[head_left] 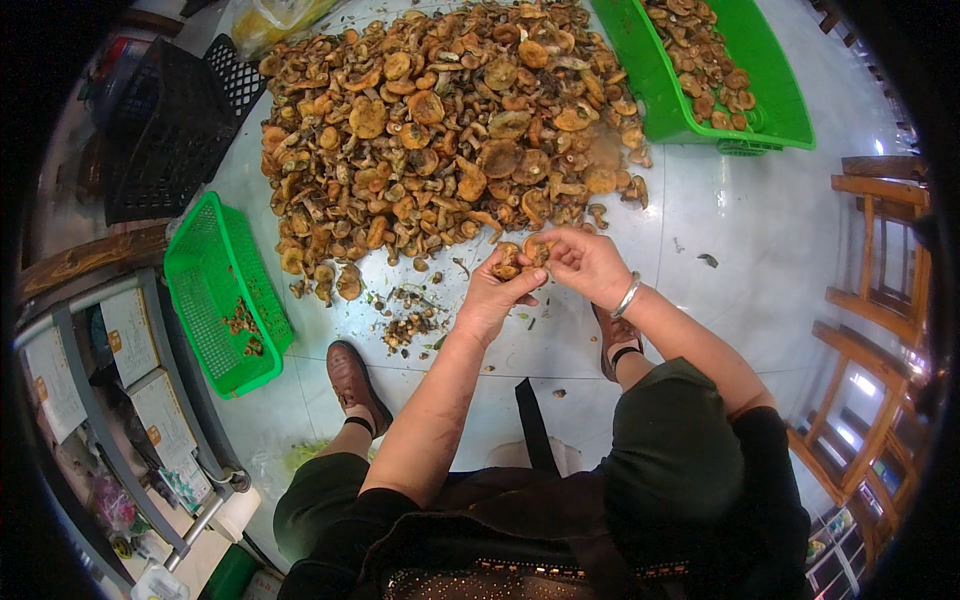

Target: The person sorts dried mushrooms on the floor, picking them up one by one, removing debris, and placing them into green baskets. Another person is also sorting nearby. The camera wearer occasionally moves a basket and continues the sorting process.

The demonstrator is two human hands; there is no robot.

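Observation:
My left hand [495, 289] holds a brown mushroom [507, 264] in its curled fingers, just in front of a large heap of mushrooms [442, 142] on the tiled floor. The fingertips of my right hand [589, 262], which has a silver bangle at the wrist, grip a second orange-brown mushroom [535, 251]. That one also rests against my left thumb and fingers, so both hands meet at it. Below them on the floor lies a small pile of cut stem ends and debris [409, 326].
A green basket [259, 322] with a few mushroom pieces stands left. At upper right is a green crate [780, 90] holding mushrooms. A black plastic crate [169, 135], a plastic bag [277, 26] and wooden chairs [862, 405] are around. My brown shoes [352, 379] flank the debris.

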